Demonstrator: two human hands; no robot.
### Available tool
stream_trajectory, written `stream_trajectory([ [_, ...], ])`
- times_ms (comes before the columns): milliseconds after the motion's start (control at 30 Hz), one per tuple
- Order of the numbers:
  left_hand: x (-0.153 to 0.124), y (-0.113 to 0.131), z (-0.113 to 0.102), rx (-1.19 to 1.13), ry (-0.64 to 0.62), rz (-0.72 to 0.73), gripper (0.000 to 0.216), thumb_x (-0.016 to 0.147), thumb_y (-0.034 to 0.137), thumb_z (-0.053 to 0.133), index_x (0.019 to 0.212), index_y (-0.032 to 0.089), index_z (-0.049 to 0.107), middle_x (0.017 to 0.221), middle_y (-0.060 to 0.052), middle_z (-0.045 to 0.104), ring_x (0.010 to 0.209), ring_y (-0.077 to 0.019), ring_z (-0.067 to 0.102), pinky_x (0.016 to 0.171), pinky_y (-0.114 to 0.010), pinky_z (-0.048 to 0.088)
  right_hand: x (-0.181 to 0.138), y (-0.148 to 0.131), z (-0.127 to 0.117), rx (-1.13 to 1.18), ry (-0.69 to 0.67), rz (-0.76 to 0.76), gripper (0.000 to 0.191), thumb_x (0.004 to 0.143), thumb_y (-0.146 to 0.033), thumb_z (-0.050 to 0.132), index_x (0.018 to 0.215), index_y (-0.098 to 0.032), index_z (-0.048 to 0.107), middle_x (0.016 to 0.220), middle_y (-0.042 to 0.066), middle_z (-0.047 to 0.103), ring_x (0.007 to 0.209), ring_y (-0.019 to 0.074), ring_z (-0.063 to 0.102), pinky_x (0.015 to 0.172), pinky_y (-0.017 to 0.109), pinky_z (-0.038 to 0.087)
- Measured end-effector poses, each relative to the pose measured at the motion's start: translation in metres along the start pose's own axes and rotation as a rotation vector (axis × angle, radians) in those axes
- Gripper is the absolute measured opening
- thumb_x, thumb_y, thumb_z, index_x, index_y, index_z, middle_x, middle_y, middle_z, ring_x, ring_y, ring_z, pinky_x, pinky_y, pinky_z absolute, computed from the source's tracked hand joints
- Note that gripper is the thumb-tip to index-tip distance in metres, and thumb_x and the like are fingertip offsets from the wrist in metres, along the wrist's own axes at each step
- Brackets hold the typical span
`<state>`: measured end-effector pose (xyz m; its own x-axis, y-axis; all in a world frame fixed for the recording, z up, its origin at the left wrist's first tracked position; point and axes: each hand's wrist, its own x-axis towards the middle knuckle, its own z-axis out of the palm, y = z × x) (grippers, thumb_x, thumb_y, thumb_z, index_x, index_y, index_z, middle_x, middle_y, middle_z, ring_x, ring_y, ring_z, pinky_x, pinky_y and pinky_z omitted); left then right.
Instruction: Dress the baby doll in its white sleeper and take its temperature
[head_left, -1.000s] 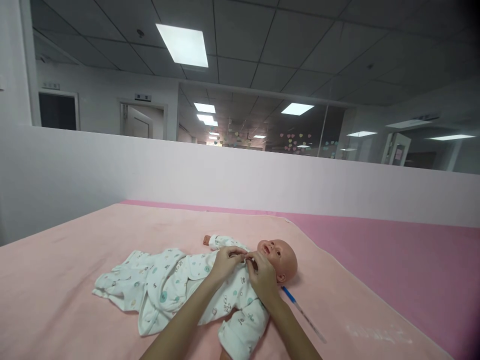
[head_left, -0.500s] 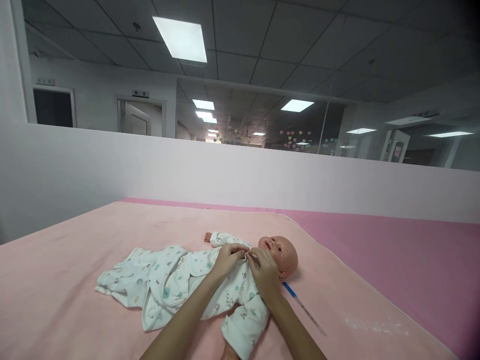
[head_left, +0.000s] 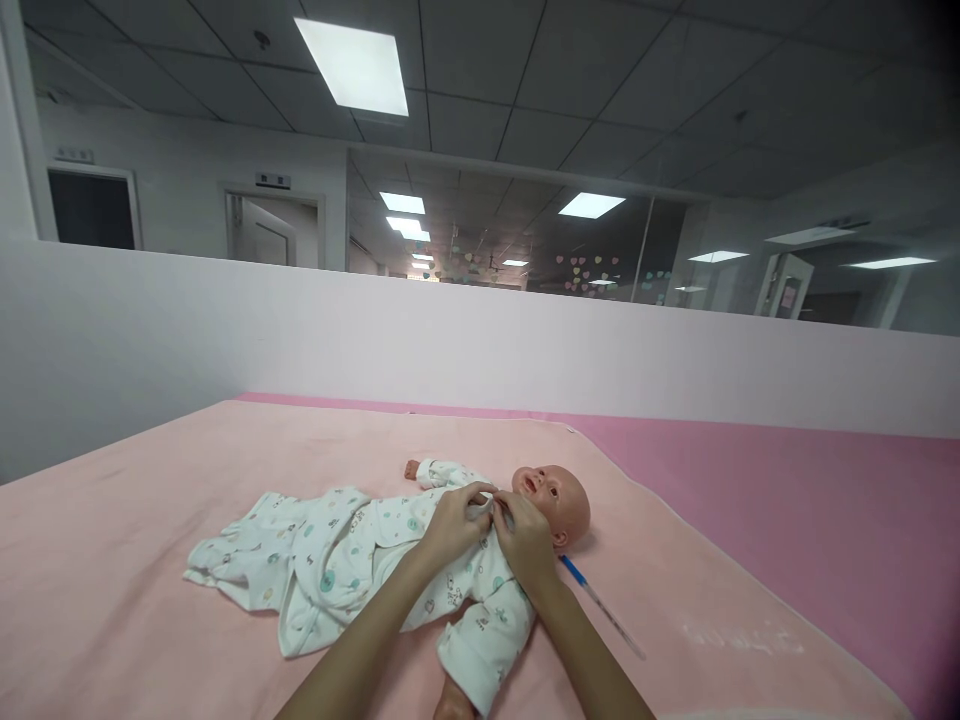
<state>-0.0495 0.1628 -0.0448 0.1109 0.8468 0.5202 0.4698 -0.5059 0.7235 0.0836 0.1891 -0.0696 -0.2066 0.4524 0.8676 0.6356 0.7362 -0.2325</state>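
A baby doll (head_left: 559,495) lies on its back on a pale pink blanket (head_left: 150,560), head to the right. It wears a white printed romper (head_left: 352,560) that spreads loosely to the left. My left hand (head_left: 450,520) and my right hand (head_left: 525,540) meet at the doll's upper chest, just below its chin. Both pinch the romper's collar edge with closed fingers. One doll hand (head_left: 411,468) sticks out of the far sleeve.
A blue-capped pen-like stick (head_left: 600,605) lies on the blanket just right of the doll's head. A deeper pink surface (head_left: 787,520) extends to the right. A low white wall (head_left: 450,350) runs behind, with glass and an office beyond.
Both hands have stayed pinched at the doll's collar with only small finger shifts. The view has tilted slightly.
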Motion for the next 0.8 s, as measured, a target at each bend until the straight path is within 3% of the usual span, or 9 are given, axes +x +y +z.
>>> stream_trajectory([
  [233, 0.0, -0.001, 0.004, -0.017, 0.037, -0.026, 0.033, 0.07, 0.019, 0.048, 0.102, 0.023, 0.057, 0.089, -0.001, 0.066, 0.084, -0.0147, 0.058, 0.079, -0.026, 0.043, 0.002, -0.004, -0.001, 0.074, -0.006, 0.123, 0.017, 0.079, -0.018, 0.043, 0.085, -0.017, 0.058, 0.08, 0.005, 0.063, 0.075, 0.0164, 0.058, 0.067, 0.026, 0.045],
  [433, 0.001, -0.006, 0.006, 0.059, 0.09, -0.039, 0.035, 0.067, 0.021, 0.052, 0.102, 0.023, 0.057, 0.09, -0.002, 0.064, 0.086, -0.0163, 0.055, 0.081, -0.03, 0.042, 0.002, -0.005, -0.001, 0.111, -0.033, 0.142, 0.018, 0.076, -0.014, 0.042, 0.086, -0.017, 0.057, 0.078, 0.005, 0.061, 0.074, 0.0166, 0.056, 0.067, 0.027, 0.044],
  [633, 0.001, -0.01, 0.007, 0.03, 0.058, -0.062, 0.036, 0.068, 0.02, 0.051, 0.104, 0.024, 0.056, 0.093, -0.003, 0.064, 0.09, -0.017, 0.056, 0.083, -0.03, 0.043, 0.002, -0.004, -0.001, 0.175, -0.069, 0.141, 0.021, 0.077, -0.012, 0.041, 0.088, -0.019, 0.058, 0.083, 0.004, 0.063, 0.079, 0.0162, 0.057, 0.071, 0.028, 0.045],
  [800, 0.002, -0.01, 0.005, -0.126, 0.002, -0.091, 0.039, 0.071, 0.02, 0.051, 0.109, 0.023, 0.052, 0.098, -0.004, 0.065, 0.092, -0.0161, 0.058, 0.084, -0.03, 0.045, 0.002, -0.001, 0.0, 0.225, -0.085, 0.175, 0.018, 0.077, -0.015, 0.044, 0.085, -0.019, 0.059, 0.081, 0.004, 0.062, 0.077, 0.0162, 0.057, 0.07, 0.028, 0.046],
])
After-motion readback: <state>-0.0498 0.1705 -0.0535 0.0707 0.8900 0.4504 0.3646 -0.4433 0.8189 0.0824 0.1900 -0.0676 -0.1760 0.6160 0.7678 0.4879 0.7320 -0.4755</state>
